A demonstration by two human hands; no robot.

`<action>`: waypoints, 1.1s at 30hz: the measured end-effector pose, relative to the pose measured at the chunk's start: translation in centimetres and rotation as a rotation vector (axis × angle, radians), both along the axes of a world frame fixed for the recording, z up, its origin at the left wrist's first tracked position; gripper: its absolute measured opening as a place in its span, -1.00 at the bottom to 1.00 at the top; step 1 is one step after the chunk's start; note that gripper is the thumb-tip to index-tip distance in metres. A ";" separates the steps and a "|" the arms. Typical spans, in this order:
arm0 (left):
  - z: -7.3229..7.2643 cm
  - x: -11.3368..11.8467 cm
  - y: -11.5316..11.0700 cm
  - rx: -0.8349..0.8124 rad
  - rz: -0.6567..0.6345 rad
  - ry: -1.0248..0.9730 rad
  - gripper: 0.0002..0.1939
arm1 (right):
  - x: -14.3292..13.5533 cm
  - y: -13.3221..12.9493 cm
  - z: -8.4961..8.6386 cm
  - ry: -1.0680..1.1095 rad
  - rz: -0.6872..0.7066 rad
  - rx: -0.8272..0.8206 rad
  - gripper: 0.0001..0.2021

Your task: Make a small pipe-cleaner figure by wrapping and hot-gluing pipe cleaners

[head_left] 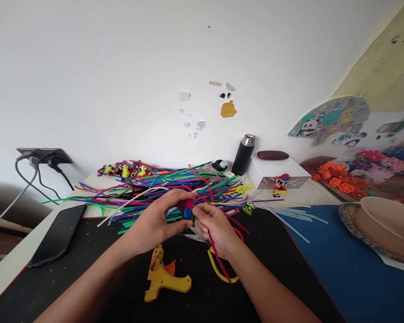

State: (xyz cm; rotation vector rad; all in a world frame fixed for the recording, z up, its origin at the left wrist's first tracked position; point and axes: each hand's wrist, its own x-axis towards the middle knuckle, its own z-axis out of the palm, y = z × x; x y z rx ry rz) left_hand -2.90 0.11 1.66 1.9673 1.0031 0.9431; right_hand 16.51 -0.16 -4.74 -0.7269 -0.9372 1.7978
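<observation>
Between thumb and fingers, my left hand [161, 219] holds a small pink and blue piece [188, 210] of coiled fuzzy stems. My right hand [215, 224] is closed beside it, pinching a magenta pipe cleaner [218, 260] whose tail hangs down below the hand. Another magenta stretch runs from the piece up and across to the right. Below my hands, a yellow glue gun [166, 280] lies on the black mat [121, 296]. Yellow-handled scissors [218, 271] rest partly under my right hand. Behind spreads a heap of coloured pipe cleaners [148, 193].
A black phone [59, 233] lies at the left. Behind stand a black flask [244, 154] and a white box [276, 169] with a small figure [281, 185] in front. Finished figures [124, 169] lie at the back left. A bowl [390, 224] sits at the right.
</observation>
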 end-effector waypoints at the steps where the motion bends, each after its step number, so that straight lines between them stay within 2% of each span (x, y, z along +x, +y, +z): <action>1: -0.1 0.0 0.1 -0.026 -0.007 -0.048 -0.49 | 0.0 0.0 0.1 0.007 -0.002 -0.003 -0.54; 7: -1.2 0.5 0.2 -0.177 -0.068 -0.337 -0.51 | 0.2 0.0 0.7 0.040 -0.024 0.000 -0.52; 10: -1.5 0.7 0.4 -0.242 -0.083 -0.416 -0.51 | 0.2 -0.1 0.9 0.034 -0.048 0.016 -0.51; 18: -1.8 -0.1 0.7 -0.167 -0.001 -0.267 -0.52 | 0.0 0.3 0.6 -0.019 -0.131 0.052 -0.49; 24: -1.7 -0.4 0.7 -0.106 0.009 -0.156 -0.53 | 0.2 0.7 0.4 -0.074 -0.168 0.092 -0.51; 33: -1.6 -0.2 0.7 -0.103 0.037 -0.166 -0.52 | 0.1 0.8 0.6 -0.058 -0.204 0.089 -0.51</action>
